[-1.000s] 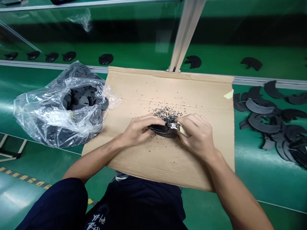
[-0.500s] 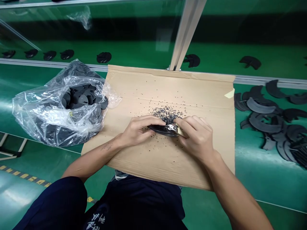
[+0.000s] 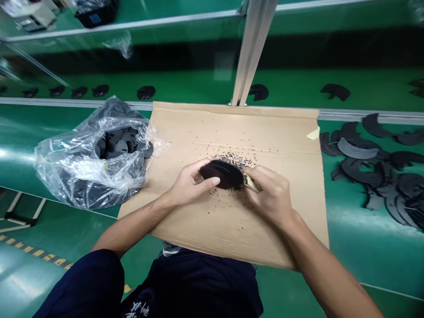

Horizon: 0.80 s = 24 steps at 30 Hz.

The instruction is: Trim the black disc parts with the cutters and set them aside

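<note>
My left hand (image 3: 194, 183) grips a round black plastic part (image 3: 222, 174) by its left side, thumb lying on its face. In my right hand (image 3: 270, 190) is a small tool with pale yellowish handles, which looks like a pair of nippers (image 3: 252, 182); its metal head is mostly hidden at the part's right edge. Under and behind the part, many tiny black scraps (image 3: 233, 157) lie scattered over a cardboard sheet (image 3: 185, 229).
A clear plastic bag (image 3: 89, 163) full of black parts stands left of the cardboard. On the right, curved black pieces (image 3: 364, 170) lie in a loose pile. A metal post (image 3: 253, 53) rises behind the sheet, with several black parts along the ledge.
The black part has been turned so its broad face shows, where before it was seen nearly edge-on. The tool's metal head is now less visible. The view has shifted slightly.
</note>
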{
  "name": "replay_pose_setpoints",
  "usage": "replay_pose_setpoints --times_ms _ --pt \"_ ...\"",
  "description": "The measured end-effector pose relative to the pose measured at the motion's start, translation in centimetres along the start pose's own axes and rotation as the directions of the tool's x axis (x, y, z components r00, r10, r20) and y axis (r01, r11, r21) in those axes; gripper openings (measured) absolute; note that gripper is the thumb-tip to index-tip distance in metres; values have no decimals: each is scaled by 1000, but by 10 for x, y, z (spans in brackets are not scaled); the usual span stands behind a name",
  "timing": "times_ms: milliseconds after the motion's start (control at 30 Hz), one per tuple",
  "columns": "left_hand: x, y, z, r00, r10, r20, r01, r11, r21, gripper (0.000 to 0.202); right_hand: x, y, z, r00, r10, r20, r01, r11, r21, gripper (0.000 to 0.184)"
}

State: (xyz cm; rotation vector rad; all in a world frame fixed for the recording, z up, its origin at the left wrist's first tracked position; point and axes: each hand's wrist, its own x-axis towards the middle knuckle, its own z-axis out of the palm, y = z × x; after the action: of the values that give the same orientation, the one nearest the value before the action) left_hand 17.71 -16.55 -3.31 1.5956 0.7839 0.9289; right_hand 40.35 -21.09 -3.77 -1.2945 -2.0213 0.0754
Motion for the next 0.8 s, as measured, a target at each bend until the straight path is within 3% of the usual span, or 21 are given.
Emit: replay_pose_setpoints --times_ms 67,133,233,300,367,467,567,633,800 --pt "12 2 -11 992 -123 -21 121 988 -99 41 0 3 1 1000 0 1 0 999 -35 20" --pt "35 5 -32 985 -170 -38 166 982 -86 54 0 5 2 999 -31 32 33 997 -75 20" --pt "90 11 -72 993 -93 -69 104 979 173 65 -2 3 4 994 -72 77 79 992 -95 20" --pt "131 14 -97 997 -34 -66 60 890 453 60 -4 2 6 993 -78 87 87 991 -100 18" --pt "166 13 -113 996 -29 -83 79 712 698 49 -6 0 6 993 -68 94 78 991 -107 15" --pt "199 4 -123 992 -62 -110 125 621 774 38 -10 -1 4 990 -25 139 43 991 -125 14" --pt "219 -8 -118 986 -113 -123 167 625 763 22 -13 -1 1 978 28 207 3 989 -149 18" --pt "235 -16 -105 985 -118 -122 170 647 743 15 -13 -2 0 971 47 235 -8 987 -162 17" --pt "287 -38 -33 990 -140 -18 124 799 589 15 -12 -3 -1 959 72 275 -19 982 -190 10"
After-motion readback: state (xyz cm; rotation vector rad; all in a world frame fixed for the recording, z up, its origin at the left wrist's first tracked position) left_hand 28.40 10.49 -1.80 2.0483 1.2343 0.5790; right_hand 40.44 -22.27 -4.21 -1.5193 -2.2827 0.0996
